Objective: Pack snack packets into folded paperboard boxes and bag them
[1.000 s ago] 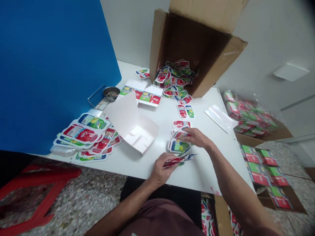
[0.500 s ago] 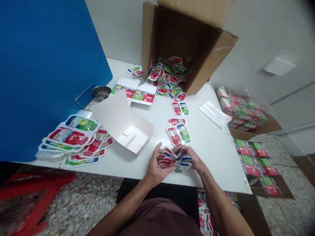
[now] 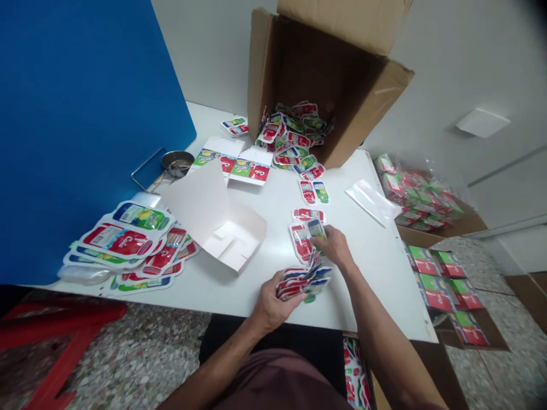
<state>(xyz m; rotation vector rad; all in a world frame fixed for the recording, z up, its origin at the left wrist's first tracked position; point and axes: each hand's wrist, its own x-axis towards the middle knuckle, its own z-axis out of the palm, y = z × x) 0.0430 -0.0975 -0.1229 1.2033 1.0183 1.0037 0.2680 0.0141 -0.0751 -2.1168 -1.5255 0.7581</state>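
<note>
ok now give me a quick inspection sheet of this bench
surface: white table, cards lying across it
job's things: fanned stack of die-cut printed cards; loose card beside it
clutter: cardboard box on its side holding a heap of cards, opened white carton, steel bowl, clear plastic sleeve
hands: left hand grips the stack; right hand is on the loose card
cables: nothing seen
surroundings: blue board, red stool, open cartons of printed boxes, speckled floor
</note>
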